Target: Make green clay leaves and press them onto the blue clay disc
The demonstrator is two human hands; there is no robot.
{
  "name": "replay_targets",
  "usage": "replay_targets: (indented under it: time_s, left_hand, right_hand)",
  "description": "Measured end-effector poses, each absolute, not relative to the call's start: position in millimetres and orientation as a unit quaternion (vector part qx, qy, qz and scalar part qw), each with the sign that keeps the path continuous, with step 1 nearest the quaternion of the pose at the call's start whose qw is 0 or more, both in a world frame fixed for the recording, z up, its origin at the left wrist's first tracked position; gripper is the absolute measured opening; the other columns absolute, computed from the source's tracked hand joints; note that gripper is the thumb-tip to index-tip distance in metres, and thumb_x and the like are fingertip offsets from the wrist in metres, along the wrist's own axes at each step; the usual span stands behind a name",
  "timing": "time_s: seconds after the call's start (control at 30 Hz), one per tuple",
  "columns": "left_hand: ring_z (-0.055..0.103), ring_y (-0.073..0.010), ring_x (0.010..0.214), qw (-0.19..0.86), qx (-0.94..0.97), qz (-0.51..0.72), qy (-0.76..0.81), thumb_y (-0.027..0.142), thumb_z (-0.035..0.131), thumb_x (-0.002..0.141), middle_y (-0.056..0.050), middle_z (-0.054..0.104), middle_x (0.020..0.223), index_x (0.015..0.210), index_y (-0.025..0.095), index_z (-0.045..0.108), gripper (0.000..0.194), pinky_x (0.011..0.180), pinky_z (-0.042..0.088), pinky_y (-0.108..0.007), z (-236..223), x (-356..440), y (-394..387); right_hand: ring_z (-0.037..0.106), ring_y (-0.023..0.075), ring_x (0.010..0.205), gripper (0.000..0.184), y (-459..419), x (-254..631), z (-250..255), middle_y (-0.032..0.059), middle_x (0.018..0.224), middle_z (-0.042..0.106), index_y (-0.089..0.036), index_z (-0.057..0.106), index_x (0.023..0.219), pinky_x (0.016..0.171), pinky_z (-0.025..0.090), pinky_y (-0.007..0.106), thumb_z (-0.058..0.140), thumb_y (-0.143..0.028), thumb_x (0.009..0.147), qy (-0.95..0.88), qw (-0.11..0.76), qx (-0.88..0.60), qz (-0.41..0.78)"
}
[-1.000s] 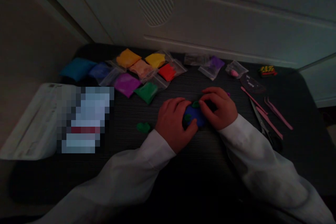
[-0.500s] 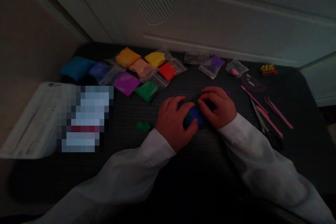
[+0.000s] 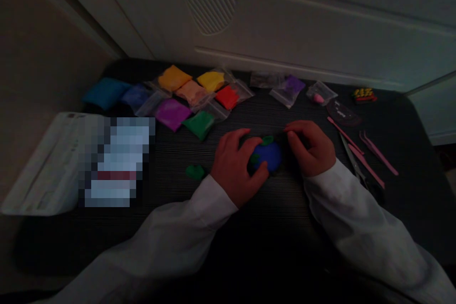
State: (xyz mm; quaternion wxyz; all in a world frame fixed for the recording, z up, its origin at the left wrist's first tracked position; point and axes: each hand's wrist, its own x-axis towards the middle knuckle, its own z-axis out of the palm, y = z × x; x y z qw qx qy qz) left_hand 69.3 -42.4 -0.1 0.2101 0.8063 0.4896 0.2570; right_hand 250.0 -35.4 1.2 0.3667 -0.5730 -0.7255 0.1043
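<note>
A round blue clay ball (image 3: 270,156) with green clay patches (image 3: 267,140) on its top and left side rests on the dark table. My left hand (image 3: 238,164) is closed around its left side, thumb at the front and fingers behind. Just right of the ball, apart from it, is my right hand (image 3: 312,148), thumb and forefinger pinched together; whether anything tiny is between them cannot be made out. A loose flat piece of green clay (image 3: 195,172) lies left of my left hand.
Bags of coloured clay, including a green one (image 3: 199,124) and an orange one (image 3: 174,78), line the back. Scissors (image 3: 356,164) and pink tweezers (image 3: 378,153) lie at right beside pink tools. A blurred-out phone (image 3: 117,161) and a white sheet (image 3: 46,166) are at left.
My right hand has drawn back from the green patch on top of the ball and moved right, uncovering the ball's right side. My left hand stays on the ball.
</note>
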Motion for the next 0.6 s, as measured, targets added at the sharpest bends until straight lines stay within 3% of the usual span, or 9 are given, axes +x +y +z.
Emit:
replay_targets:
  time_s: [0.6]
  left_hand:
    - [0.030,-0.0298,0.115,0.175,0.830,0.203,0.489,0.034,0.051,0.069,-0.010,0.033,0.124,0.110,0.022,0.052,0.043,0.096,0.024,-0.046,-0.1,72.7,-44.8]
  right_hand:
    - [0.055,0.0176,0.087,0.015,-36.7,245.0,-4.3,0.0073,0.087,0.060,-0.019,0.059,0.084,0.078,0.045,0.035,0.048,-0.016,0.074,-0.752,0.352,-0.546,0.111]
